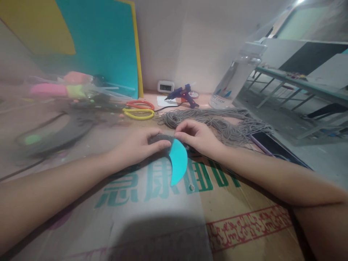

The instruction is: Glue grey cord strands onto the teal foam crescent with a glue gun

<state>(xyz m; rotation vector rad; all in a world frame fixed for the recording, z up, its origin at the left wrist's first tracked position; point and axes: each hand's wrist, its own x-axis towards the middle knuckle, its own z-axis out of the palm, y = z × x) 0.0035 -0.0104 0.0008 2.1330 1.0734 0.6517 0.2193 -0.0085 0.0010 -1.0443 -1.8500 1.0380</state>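
Note:
A bright teal crescent (179, 163), which looks like a flat foam or card cutout, hangs point-down between my hands. Grey cord (163, 138) covers its upper left part. My left hand (144, 145) grips that grey part, thumb in front and fingers behind. At the crescent's top edge, my right hand (197, 136) pinches thumb and forefinger together on grey cord; the bit between the fingertips is very small. Right behind the hands lies a loose heap of grey cord (225, 123).
Cardboard (168, 217) covers the worktop. Behind stand a purple glue gun (179, 93), red-and-yellow-handled scissors (139, 110), a small digital clock (165, 86) and a clear bottle (231, 79). A phone (277, 146) lies right; blurred plastic-wrapped items (62, 90) lie left.

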